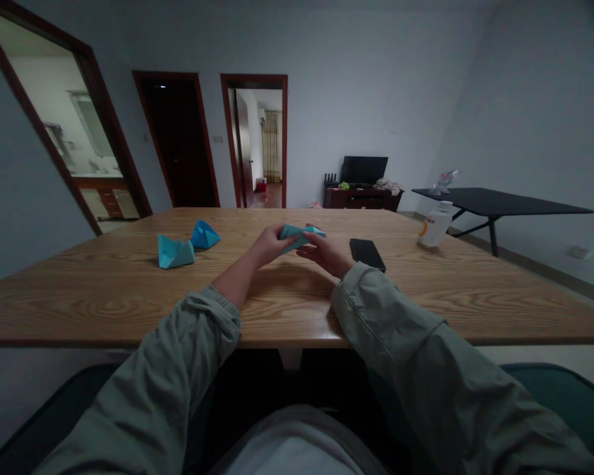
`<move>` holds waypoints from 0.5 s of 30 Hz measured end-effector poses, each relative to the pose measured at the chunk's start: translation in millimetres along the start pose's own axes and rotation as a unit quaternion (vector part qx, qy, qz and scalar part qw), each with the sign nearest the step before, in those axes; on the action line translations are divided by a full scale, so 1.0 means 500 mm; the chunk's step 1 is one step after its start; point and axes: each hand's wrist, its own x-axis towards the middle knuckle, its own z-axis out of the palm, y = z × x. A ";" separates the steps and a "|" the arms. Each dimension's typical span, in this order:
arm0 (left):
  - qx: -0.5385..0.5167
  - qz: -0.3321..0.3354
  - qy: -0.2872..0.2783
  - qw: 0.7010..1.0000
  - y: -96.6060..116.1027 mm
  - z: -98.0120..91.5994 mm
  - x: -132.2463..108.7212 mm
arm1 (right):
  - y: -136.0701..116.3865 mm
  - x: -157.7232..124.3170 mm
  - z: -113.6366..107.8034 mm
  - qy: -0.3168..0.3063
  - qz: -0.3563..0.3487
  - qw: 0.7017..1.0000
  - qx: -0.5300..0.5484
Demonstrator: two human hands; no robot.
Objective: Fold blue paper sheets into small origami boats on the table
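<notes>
A light-blue piece of folded paper [291,232] is held just above the middle of the table, between my two hands. My left hand [270,245] grips its left end with the fingers closed around it. At its right end, my right hand [325,253] pinches the paper between thumb and fingers. Parts of the paper are hidden behind the fingers. To the left on the wood stand two folded paper boats, a light-blue boat [175,252] and a darker blue boat [204,235] close behind it.
The wooden table [282,310] spans the view. A black phone [367,254] lies right of my right hand. Farther right stands a white bottle [434,225]. Beyond the table are a black folding table [505,200] and a screen [364,171] on a low cabinet.
</notes>
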 end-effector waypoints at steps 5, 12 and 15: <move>0.153 0.081 -0.009 0.985 0.006 0.003 -0.013 | -0.018 -0.003 -0.010 0.007 -0.001 0.999 0.053; 0.309 0.303 -0.021 0.901 -0.003 0.011 -0.010 | -0.025 0.003 -0.017 0.027 0.036 0.997 0.065; 0.358 0.340 -0.034 0.869 -0.004 0.019 -0.008 | -0.021 0.006 -0.023 0.037 0.020 0.998 0.045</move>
